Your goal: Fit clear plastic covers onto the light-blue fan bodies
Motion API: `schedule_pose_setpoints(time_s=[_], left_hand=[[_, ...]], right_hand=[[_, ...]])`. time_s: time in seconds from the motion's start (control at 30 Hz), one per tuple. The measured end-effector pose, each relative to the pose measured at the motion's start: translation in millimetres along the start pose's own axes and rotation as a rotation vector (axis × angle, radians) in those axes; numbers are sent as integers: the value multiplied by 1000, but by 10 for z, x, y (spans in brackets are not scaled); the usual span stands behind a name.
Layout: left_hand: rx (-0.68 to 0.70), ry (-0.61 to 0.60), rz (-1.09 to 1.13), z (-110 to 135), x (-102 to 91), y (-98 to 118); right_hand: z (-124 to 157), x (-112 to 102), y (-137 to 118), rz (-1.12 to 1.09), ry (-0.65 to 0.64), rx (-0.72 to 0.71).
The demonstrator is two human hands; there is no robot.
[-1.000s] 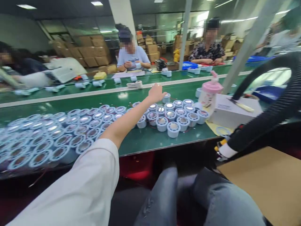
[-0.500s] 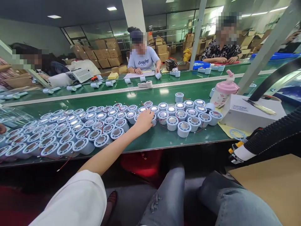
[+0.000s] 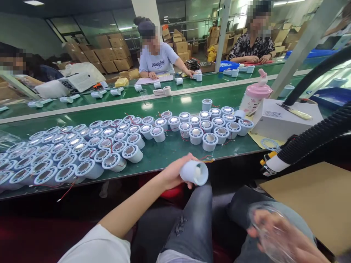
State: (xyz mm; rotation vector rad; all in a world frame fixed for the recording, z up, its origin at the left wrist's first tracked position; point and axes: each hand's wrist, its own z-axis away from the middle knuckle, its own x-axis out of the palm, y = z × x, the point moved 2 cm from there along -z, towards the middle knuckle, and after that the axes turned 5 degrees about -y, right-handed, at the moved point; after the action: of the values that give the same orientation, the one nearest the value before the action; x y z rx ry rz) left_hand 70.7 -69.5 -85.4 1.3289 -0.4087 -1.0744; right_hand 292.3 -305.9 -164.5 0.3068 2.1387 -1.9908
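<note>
My left hand (image 3: 175, 171) is closed around a light blue cylindrical plastic housing (image 3: 188, 171), held just off the table's front edge. Its hollow end tilts toward me, and something white shows inside. At the lower right, my right hand (image 3: 276, 228) is wrapped around a clear plastic piece (image 3: 270, 237), rounded like a bowl or cover; motion blur hides its exact kind. Many matching blue housings (image 3: 134, 153) with slotted rings and thin red wires stand in rows on the green table (image 3: 161, 155).
A white box (image 3: 285, 122) and a pink-lidded cup (image 3: 256, 95) stand at the right. A black hose (image 3: 309, 146) with a metal tip juts in beside a cardboard box (image 3: 307, 204). Across the bench, co-workers (image 3: 159, 58) handle parts.
My left hand has lifted a housing from the group and drawn it toward me, turning its hollow end up. My right hand has come into view with the clear plastic piece.
</note>
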Motion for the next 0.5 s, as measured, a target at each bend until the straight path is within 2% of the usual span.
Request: schedule_pose_setpoints(time_s=[0.07,0.13,0.23,0.3,0.37,0.43,0.5], left_hand=[[-68,-274,231,-86,335,-30],[-107,-429,269,-154,574,-8],[-22,-524,113,-216,759,93],[106,-495,-44,-231,807,171],[213,-420,-197,-228,833,223],[250,-352,-256,-219,853,226],[262,-306,-220,-218,868,185]], right_hand=[[-76,136,-170,129,91,11],[-212,225,-377,463,111,4],[-392,222,-551,846,224,8],[-432,186,-556,948,213,67],[-416,154,-534,875,148,124],[-379,128,-522,639,92,178],[-350,103,-522,361,78,221]])
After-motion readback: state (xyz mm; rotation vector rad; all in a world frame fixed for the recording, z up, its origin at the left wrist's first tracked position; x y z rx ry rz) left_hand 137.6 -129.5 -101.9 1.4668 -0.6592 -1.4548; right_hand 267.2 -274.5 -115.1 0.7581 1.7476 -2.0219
